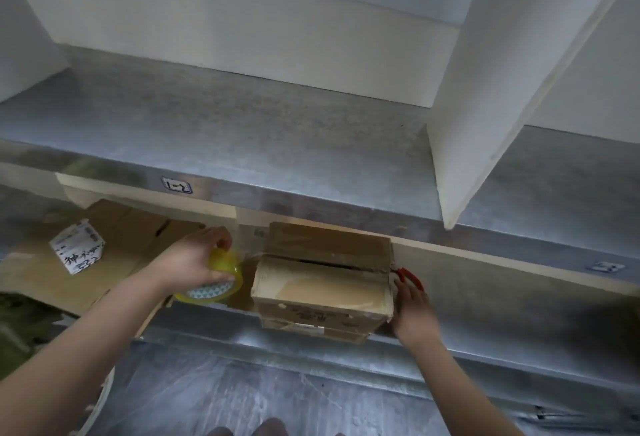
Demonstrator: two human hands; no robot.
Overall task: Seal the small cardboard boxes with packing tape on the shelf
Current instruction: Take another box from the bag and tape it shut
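Head view: looks down on two metal shelves, both hands reaching to the lower one.
Small cardboard box (323, 279): stands at the front edge of the lower shelf (502, 311), between the two hands.
Box flaps: both top flaps are folded down, with a dark slit open between them; the near flap has a glossy patch.
Box contents: hidden under the flaps.
Box front: carries dark print that is too blurred to read.
Left hand (194, 259): curled over a tape roll (216, 278), fingers on the far rim and thumb on the near side.
Tape roll: yellowish and see-through, with a patterned core; held tilted just left of the box and not touching it.
Right hand (414, 311): lies against the right side of the box, fingers pointing away towards a red handle (410, 274).
Right hand's grip: blurred, so I cannot tell whether the fingers clasp the handle or only reach it.
Red handle: sticks out at the far right corner of the box, the rest of the tool hidden.
Flat cardboard (128, 234): lies on the lower shelf to the left, under the left arm.
White packet (78, 247): rests on the flat cardboard, with handwriting on it.
Upper shelf (277, 117): holds upright white boards (485, 89).
Sticker (176, 185): stuck on the upper shelf's front edge.
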